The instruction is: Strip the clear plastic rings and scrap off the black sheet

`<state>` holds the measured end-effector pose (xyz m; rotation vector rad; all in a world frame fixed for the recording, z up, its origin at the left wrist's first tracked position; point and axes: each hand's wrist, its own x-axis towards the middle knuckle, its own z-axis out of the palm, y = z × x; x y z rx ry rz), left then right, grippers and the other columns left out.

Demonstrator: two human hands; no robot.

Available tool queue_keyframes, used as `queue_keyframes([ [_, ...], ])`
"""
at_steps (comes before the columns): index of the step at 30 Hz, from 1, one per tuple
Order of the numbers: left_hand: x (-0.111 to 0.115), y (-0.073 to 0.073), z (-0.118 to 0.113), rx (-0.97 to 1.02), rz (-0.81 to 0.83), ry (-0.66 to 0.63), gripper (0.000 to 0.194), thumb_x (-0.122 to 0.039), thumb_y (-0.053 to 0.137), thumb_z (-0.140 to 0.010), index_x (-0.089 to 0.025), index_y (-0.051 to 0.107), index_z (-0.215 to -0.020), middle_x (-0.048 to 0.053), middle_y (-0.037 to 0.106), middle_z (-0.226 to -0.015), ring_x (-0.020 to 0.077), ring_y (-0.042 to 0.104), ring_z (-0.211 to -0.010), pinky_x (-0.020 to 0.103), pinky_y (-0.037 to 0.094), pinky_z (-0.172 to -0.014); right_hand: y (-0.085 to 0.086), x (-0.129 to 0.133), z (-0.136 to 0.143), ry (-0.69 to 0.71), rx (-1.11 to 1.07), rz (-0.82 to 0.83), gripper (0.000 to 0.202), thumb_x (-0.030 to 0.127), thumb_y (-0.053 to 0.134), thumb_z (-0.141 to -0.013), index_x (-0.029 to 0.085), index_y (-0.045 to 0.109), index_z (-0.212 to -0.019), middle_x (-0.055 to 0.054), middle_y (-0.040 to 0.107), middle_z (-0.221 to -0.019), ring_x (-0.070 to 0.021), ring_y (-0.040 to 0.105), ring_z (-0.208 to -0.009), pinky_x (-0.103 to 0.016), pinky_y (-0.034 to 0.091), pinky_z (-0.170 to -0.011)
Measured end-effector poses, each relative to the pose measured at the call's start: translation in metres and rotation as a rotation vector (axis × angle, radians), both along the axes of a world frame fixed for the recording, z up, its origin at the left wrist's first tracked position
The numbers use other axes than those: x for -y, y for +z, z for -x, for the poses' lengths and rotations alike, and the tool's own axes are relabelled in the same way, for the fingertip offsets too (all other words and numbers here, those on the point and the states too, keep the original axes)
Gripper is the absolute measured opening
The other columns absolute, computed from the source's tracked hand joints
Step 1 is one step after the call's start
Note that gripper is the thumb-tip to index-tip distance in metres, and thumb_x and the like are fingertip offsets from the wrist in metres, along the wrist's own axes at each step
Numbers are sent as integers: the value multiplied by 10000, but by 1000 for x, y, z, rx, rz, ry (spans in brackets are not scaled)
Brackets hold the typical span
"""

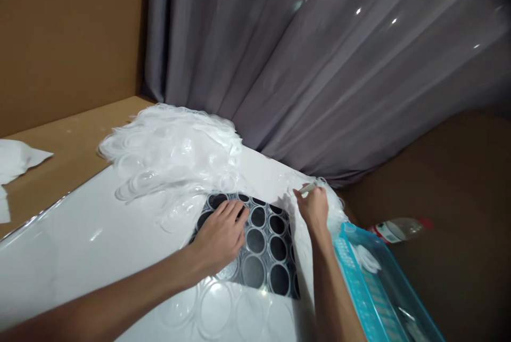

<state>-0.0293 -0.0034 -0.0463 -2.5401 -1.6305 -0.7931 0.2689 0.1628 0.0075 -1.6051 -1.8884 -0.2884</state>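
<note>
Left hand (223,230) rests on the ringed sheet (277,249), fingers bent; whether they pinch anything cannot be determined. Right hand (317,208) pinches a pale tool (308,188) just beyond the sheet's right edge. The sheet lies on the white table (80,235), near a heap of film (175,145). A blue basket (355,273) stands beside the right forearm.

Beneath your left hand (223,233) lies the sheet of circles (266,249); just beyond it, the film heap (171,142). Right of your right hand (314,206) sits the basket (353,278), then the bottle (403,229). Beyond both hands hangs the curtain (279,54).
</note>
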Motion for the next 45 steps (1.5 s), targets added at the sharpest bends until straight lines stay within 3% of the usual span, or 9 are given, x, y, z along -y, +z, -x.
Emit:
queue_keyframes([
  [5, -1, 1, 15, -75, -53, 114, 569, -331, 342, -1168, -54, 557, -1615, 244, 549, -1675, 386, 486, -1577, 588, 389, -1314, -7, 19, 49, 288, -266, 338, 439, 591, 745, -950, 199, 747, -754, -99, 765, -784, -268, 697, -747, -378, 515, -700],
  [8, 1, -10, 27, -88, -48, 106, 562, -357, 360, -1169, -74, 585, -1599, 229, 603, -1623, 375, 531, -1535, 582, 424, -1293, -7, 31, 83, 433, -378, 538, 609, 664, 768, -943, 210, 590, -577, 1, 569, -529, -151, 500, -501, -289, 358, -498],
  [10, 3, -18, 31, -87, -50, 103, 546, -348, 385, -1162, -90, 587, -1598, 217, 602, -1628, 366, 526, -1550, 576, 416, -1305, -8, 37, 102, 546, -456, 640, 604, 673, 767, -958, 208, 600, -610, 27, 533, -507, -124, 440, -451, -267, 320, -451],
  [14, 6, -27, 32, -74, -61, 72, 565, -337, 403, -1153, -100, 524, -1652, 218, 550, -1685, 374, 446, -1628, 586, 371, -1340, -13, 43, 128, 739, -535, 697, 465, 617, 709, -1037, 196, 751, -842, -30, 736, -738, -177, 660, -593, -295, 542, -581],
  [18, 7, -19, 30, -137, -51, 71, 593, -353, 386, -1165, -41, 503, -1655, 256, 515, -1703, 403, 406, -1653, 586, 328, -1364, -19, 41, 145, 785, -530, 665, 362, 545, 704, -1057, 197, 799, -1025, -69, 800, -906, -226, 760, -783, -345, 628, -744],
  [25, 9, -5, 29, -206, -3, 79, 593, -335, 359, -1168, -9, 506, -1642, 275, 568, -1640, 415, 488, -1588, 581, 344, -1346, -22, 38, 161, 863, -486, 521, 208, 404, 723, -1053, 207, 790, -1047, -63, 792, -1044, -240, 746, -969, -372, 591, -933],
  [33, 6, -14, 31, -102, 22, 60, 642, -351, 339, -1161, -46, 387, -1724, 258, 463, -1742, 397, 378, -1665, 588, 290, -1380, -38, 30, 158, 865, -511, 626, 283, 463, 697, -1075, 211, 823, -1070, -81, 818, -1098, -257, 763, -1020, -390, 605, -968],
  [38, 6, -15, 30, -144, 17, 82, 643, -359, 357, -1161, 0, 429, -1690, 290, 484, -1709, 421, 433, -1625, 578, 287, -1379, -41, 31, 159, 849, -522, 624, 287, 476, 714, -1065, 213, 829, -1062, -79, 824, -1098, -253, 764, -994, -378, 603, -938],
  [45, 5, -17, 30, -120, 31, 90, 608, -369, 366, -1154, -71, 471, -1674, 222, 524, -1701, 376, 419, -1644, 555, 282, -1386, -45, 28, 159, 848, -547, 614, 302, 488, 730, -1050, 205, 834, -1046, -82, 832, -1073, -255, 766, -975, -380, 606, -933],
])
